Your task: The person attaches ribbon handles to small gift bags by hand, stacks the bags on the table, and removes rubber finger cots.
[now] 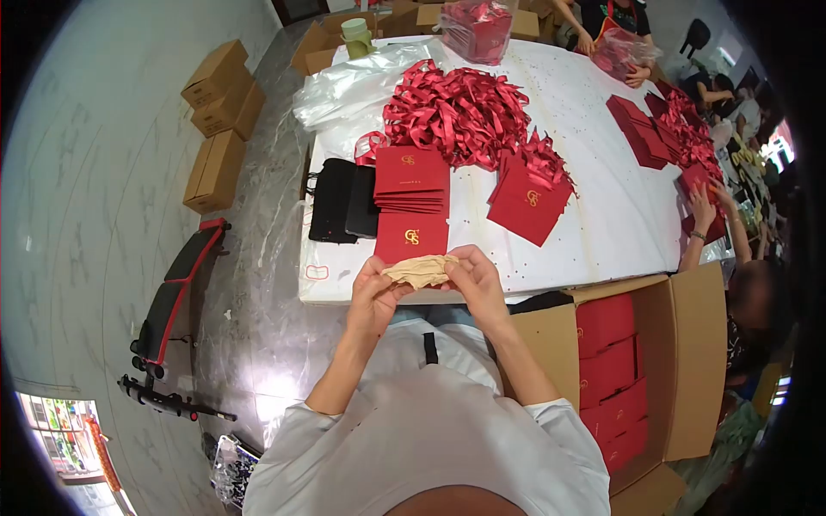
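Between my left hand (373,292) and my right hand (476,280) stretches a crumpled tan piece (419,272); whether it is cloth or paper I cannot tell. Both hands pinch its ends with thumb and fingers, just over the table's near edge. Right behind it lies a red bag (412,234) with a gold logo, and a stack of similar red bags (410,178) rests above that. A black pouch (331,202) and a dark flat case (361,203) lie to the left. More red bags (528,202) are fanned out to the right.
Red ribbon handles (460,112) are heaped on the white-covered table (619,228). Clear plastic sheets (348,90) and a green cup (356,36) sit at the far left. An open carton (697,361) of red bags stands by my right side. Other people's hands (704,211) work at the right.
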{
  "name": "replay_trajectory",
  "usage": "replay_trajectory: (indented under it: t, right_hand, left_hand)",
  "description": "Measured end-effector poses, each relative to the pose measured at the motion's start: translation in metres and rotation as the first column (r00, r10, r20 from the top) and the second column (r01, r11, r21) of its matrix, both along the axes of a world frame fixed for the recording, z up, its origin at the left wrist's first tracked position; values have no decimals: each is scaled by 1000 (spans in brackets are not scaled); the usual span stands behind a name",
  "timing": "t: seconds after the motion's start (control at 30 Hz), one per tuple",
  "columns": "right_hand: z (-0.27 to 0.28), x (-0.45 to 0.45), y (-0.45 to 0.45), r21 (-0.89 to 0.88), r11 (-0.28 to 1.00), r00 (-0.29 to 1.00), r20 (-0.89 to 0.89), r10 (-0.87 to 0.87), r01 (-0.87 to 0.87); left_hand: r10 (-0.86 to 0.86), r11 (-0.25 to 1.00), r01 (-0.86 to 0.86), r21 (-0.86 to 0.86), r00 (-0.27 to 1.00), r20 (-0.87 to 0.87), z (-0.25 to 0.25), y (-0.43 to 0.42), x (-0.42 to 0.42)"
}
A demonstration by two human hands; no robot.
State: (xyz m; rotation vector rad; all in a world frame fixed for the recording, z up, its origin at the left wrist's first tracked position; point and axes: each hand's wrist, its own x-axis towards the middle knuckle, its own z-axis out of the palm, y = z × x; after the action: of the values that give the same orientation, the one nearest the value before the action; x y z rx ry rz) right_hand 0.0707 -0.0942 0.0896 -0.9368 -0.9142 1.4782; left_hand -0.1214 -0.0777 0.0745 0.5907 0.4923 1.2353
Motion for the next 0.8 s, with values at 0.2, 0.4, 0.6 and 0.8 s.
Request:
replay_trajectory:
  t: [0.2,0.4,0.6,0.8]
  right_hand:
    - [98,10,-61,496,863,976,123,-179,95]
    - [185,-5,-117,728,640,946,-325,3,248]
    - [199,-7,-112,876,452,980,-197,22,166]
    - [181,-18,-123,905,352,970,-241,-44,240]
  left_hand:
    - [-278,954,240,180,934,226,107,-40,21]
    - [-586,742,338,579,746,315,218,-80,35]
    - [-619,657,229,719,707,341,214,-97,55]
    - [-248,966,129,224,700,669,242,-124,82]
